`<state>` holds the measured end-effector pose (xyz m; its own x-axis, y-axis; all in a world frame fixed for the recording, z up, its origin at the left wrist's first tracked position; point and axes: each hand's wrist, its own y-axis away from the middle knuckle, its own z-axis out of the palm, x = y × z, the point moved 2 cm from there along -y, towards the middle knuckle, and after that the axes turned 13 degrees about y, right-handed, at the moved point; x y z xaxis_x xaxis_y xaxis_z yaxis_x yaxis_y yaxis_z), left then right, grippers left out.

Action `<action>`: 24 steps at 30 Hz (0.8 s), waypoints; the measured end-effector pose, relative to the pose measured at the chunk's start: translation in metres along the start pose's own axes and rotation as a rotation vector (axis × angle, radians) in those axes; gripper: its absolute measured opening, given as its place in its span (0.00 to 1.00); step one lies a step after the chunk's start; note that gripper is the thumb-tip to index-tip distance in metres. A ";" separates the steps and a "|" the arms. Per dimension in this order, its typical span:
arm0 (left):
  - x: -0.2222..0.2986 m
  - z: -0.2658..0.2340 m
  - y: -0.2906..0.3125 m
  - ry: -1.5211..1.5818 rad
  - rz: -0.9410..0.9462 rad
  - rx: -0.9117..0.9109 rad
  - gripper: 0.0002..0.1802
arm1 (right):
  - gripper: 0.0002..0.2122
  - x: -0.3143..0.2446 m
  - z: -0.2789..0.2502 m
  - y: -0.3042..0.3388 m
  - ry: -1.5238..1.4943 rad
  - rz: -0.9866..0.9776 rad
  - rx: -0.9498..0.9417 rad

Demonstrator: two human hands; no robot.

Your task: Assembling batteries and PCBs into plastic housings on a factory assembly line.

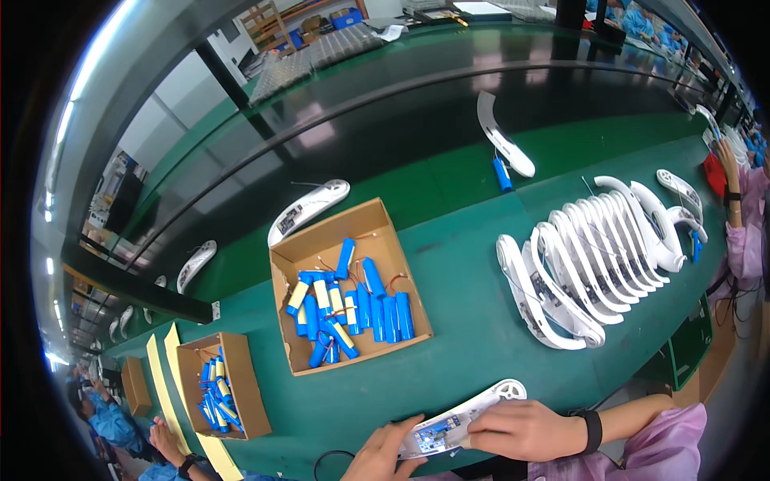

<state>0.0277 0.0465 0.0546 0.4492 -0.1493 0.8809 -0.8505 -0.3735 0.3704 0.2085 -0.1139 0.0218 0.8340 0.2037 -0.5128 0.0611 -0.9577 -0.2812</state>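
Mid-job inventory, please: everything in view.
Curved white plastic housing with blue circuit board: one, white, between hands
Row of curved white plastic housings: about ten, overlapping, white, right
Loose curved white housings: several, white, mostly far side
Large open brown cardboard box: one, brown, centre-left
Smaller brown cardboard boxes: two, brown, left
Blue cylinders, some yellow-banded: many, blue, mostly boxed
Long yellow strips: at least two, yellow, far left
Green bench: one, green, beneath
Co-workers: several, blue or pink clothing, picture's edges
Left hand: one, bare, grip on housing's left end
Right hand: one, bare, at housing's middle
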 end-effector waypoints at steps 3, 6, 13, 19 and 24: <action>0.012 0.007 -0.003 0.063 0.049 0.012 0.34 | 0.06 -0.005 0.005 -0.003 -0.209 0.202 0.099; 0.022 0.015 -0.018 -0.233 0.185 -0.035 0.33 | 0.07 -0.007 0.006 -0.002 -0.430 0.422 -0.020; 0.005 0.022 -0.019 -0.135 0.053 -0.140 0.21 | 0.10 0.001 -0.008 0.004 -0.069 0.289 0.083; 0.002 0.023 -0.018 -0.133 0.073 -0.127 0.22 | 0.05 0.003 -0.001 0.000 -0.137 0.232 0.069; 0.004 0.022 -0.019 -0.161 0.085 -0.150 0.22 | 0.05 0.001 0.003 0.000 -0.103 0.221 0.104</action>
<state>0.0515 0.0325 0.0450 0.4022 -0.3227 0.8568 -0.9127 -0.2154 0.3473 0.2082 -0.1130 0.0189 0.7599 0.0167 -0.6498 -0.1778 -0.9562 -0.2325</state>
